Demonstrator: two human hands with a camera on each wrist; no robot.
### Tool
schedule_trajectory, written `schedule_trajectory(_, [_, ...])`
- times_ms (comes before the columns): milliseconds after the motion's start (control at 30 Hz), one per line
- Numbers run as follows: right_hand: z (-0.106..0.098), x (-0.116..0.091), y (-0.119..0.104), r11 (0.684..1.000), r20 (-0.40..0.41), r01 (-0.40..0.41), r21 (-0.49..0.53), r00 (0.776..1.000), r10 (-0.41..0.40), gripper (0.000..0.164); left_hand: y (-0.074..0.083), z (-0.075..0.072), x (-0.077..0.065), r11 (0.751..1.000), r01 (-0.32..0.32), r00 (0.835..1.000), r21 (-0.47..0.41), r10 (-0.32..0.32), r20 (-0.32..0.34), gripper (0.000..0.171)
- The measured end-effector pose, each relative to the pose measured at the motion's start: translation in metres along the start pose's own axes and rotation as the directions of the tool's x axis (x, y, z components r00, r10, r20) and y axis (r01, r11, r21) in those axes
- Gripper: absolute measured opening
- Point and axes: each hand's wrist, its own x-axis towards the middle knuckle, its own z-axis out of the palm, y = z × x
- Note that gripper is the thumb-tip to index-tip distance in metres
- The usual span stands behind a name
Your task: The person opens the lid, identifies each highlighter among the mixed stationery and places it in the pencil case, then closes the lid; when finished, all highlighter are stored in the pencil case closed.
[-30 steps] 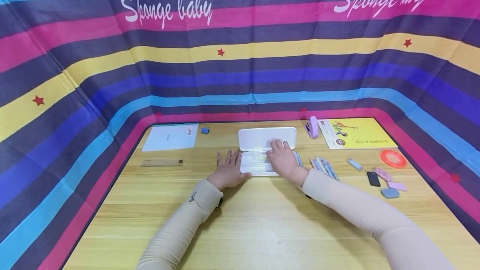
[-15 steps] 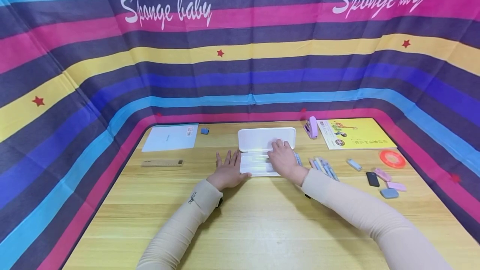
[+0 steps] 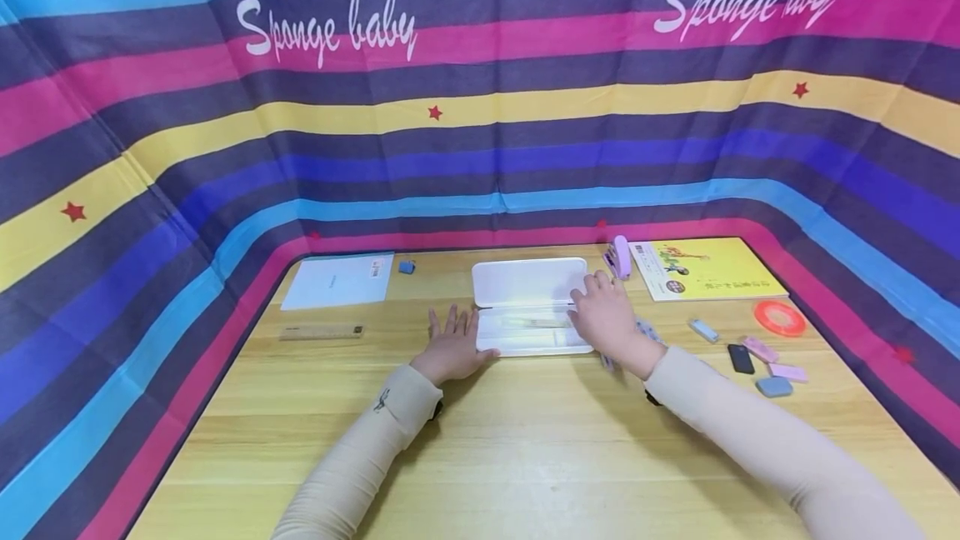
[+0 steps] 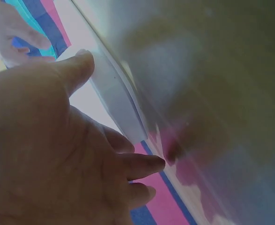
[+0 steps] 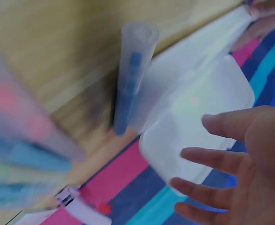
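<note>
White pencil case [image 3: 528,297] sits centre, open: probably light, stiff, slippery (plastic, I'd guess); grip both ends. Left hand [image 3: 450,354] spread at its left end; right hand [image 3: 606,319] empty, fingers apart, at its right.

A creased, striped cloth [image 3: 555,119] with white lettering [image 3: 327,32] and red stars [image 3: 435,112] lines the back, left and right edges of the wooden tabletop [image 3: 480,432], which reflects a pale glare [image 3: 551,486].
</note>
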Motion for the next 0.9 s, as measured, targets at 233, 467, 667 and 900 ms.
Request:
schedule_trajectory(233, [-0.007, -0.017, 0.02, 0.992, 0.151, -0.125, 0.0, 0.981, 0.123, 0.028, -0.001, -0.003, -0.003, 1.0, 0.0, 1.0, -0.005, 0.0, -0.015, 0.088])
schedule_trajectory(467, [-0.005, -0.033, 0.03, 0.991, 0.293, -0.124, -0.051, 0.947, 0.134, 0.011, -0.001, -0.004, -0.007, 1.0, -0.011, 0.999, 0.023, 0.012, -0.035, 0.087])
schedule_trajectory(667, [0.0, -0.041, 0.031, 0.991, 0.288, -0.122, -0.045, 0.949, 0.13, 0.007, 0.002, -0.007, -0.01, 1.0, -0.013, 0.999, 0.006, 0.013, -0.051, 0.085])
schedule_trajectory(900, [0.002, -0.049, 0.028, 0.992, 0.307, -0.111, -0.06, 0.943, 0.124, 0.009, 0.003, -0.004, -0.012, 0.999, -0.019, 0.998, 0.026, 0.02, -0.055, 0.086])
